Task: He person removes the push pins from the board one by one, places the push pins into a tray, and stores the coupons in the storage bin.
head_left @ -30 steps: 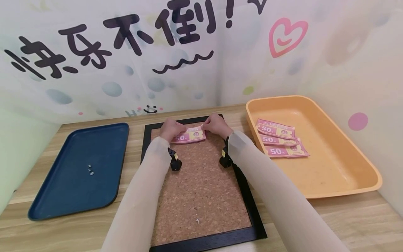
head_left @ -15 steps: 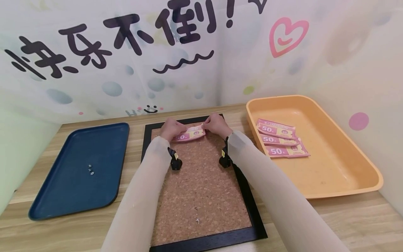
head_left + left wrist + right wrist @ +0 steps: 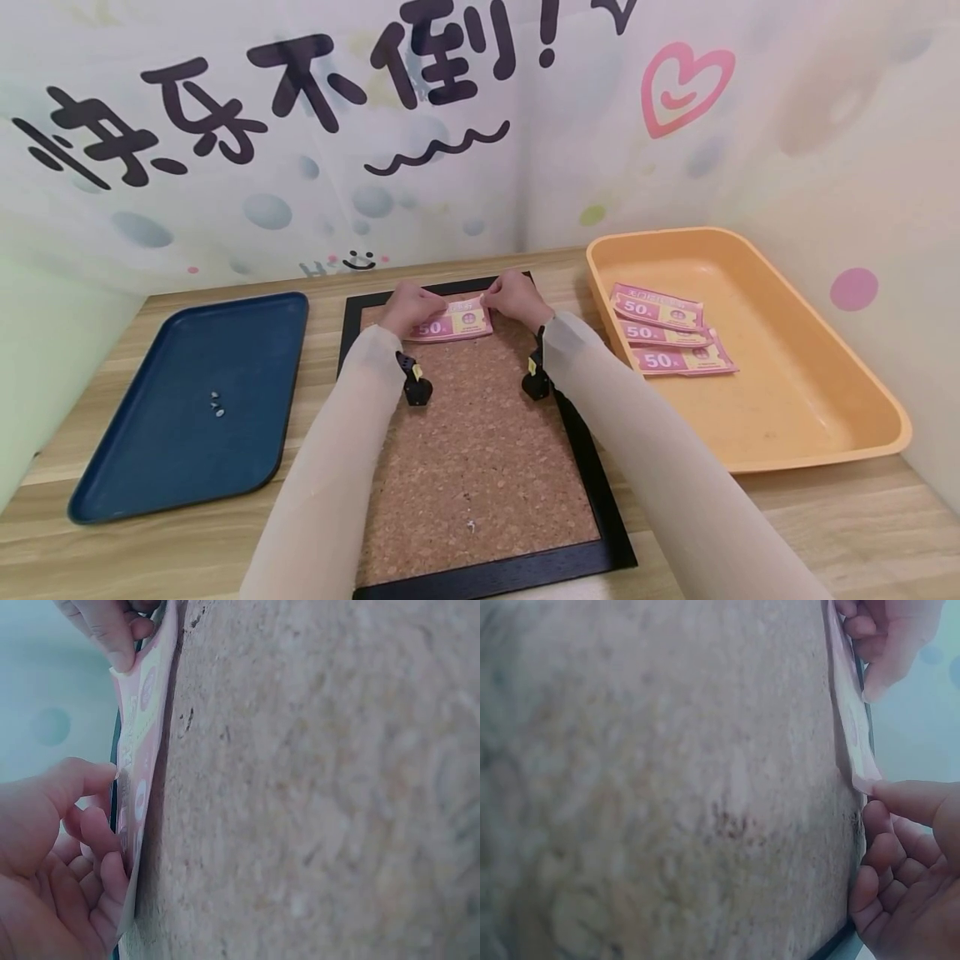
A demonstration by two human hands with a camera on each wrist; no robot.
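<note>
A pink and yellow paper coupon (image 3: 453,321) marked 50 lies across the top of the cork board (image 3: 487,450), its lower edge lifted slightly off the cork. My left hand (image 3: 407,307) is at the coupon's left end, with the thumb on its upper edge and fingers (image 3: 97,832) curled against it. At the upper right corner, my right hand (image 3: 517,298) pinches the paper between thumb and forefinger, as the right wrist view shows. What lies beneath the paper is hidden.
A blue tray (image 3: 247,350) with several tiny metal pieces (image 3: 217,408) stands left of the board. To the right, an orange tray (image 3: 787,392) holds more pink coupons (image 3: 660,308), overlapping. The board's black frame (image 3: 510,575) borders the cork; a printed cloth (image 3: 555,167) hangs behind.
The coupon's lower edge rose a little, then came down again, showing more of its face now. Both hands have stayed almost in place.
</note>
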